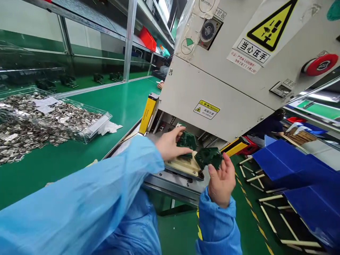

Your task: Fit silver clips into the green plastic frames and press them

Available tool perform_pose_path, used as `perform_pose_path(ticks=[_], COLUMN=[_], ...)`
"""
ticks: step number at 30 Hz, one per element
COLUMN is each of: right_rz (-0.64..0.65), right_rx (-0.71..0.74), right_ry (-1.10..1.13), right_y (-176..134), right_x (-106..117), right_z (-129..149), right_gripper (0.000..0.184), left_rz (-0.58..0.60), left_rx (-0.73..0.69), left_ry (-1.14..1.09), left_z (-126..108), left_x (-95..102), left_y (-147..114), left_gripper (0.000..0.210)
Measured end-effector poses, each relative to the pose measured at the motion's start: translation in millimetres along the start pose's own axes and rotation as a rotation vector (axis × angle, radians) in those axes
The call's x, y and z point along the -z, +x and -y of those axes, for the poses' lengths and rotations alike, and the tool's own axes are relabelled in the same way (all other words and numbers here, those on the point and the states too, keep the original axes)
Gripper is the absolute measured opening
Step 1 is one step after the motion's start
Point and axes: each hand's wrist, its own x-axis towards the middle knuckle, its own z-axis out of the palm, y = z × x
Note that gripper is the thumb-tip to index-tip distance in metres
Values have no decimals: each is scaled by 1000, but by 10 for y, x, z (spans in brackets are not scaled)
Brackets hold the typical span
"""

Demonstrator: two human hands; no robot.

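The right hand (pixel 221 179) pinches the near board (pixel 209 157); the far board (pixel 187 141) lies at its ten o'clock, nearer the left hand (pixel 171 143), whose hold is unclear.

We're seeing a green benchtop (pixel 132 97) carrying a clear plastic tray (pixel 98 125) of small metal parts (pixel 66 117), a crumpled white sheet (pixel 111 127) lying against the tray's end. Metal press base (pixel 170 180) is bearing a cream fixture (pixel 183 167). Green floor (pixel 175 230) is carrying striped tape (pixel 254 214) and blue-covered pipe racks (pixel 277 159).
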Motion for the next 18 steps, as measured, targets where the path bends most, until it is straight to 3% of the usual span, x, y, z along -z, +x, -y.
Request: perform_pose_path(ticks=[3, 7, 11, 14, 16, 18], right_rz=[238, 578, 737, 599, 389, 123], right_rx=[11, 19, 16, 53, 9, -162], right_ry=[-2, -144, -241, -364, -485, -627], right_y=[186, 434, 522, 372, 148, -136], right_x=[-183, -335, -282, -91, 140, 438], right_z=[-32, -24, -9, -53, -133, -265], right_gripper=[66, 57, 58, 59, 60, 66], left_rz=[-23, 7, 97, 126, 145, 161], left_rx=[45, 201, 346, 388, 397, 378], left_ry=[-96, -6, 52, 117, 128, 114], left_z=[-110, -82, 176, 396, 514, 601], left_x=[452, 1050, 1341, 1345, 1299, 1262], left_y=[-298, -937, -1448, -1563, -1545, -1502], left_gripper=[68, 58, 56, 58, 61, 62])
